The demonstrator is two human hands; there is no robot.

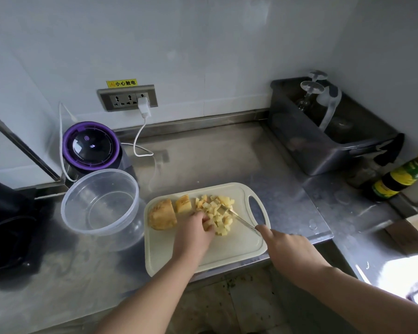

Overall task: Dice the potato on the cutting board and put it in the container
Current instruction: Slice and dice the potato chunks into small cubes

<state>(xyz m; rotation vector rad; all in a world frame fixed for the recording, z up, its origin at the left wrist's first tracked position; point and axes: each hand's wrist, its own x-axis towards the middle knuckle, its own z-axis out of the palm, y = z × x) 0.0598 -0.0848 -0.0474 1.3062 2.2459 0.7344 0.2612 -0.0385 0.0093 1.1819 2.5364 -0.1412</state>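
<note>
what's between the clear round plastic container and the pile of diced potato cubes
Head view: two uncut pieces, a large potato chunk and a smaller slice, lie on the cream plastic cutting board between the clear round container and the diced potato pile.

Steel counter (215, 153) before me, white wall (203, 44) behind its back edge, socket strip (128, 97) under a yellow sticker (122, 83), stained floor tiles (227, 307) below my front edge, bright glare at right.

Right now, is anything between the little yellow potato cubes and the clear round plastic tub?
Yes. Two uncut potato chunks lie on the white cutting board between the yellow cubes and the clear plastic tub.
</note>
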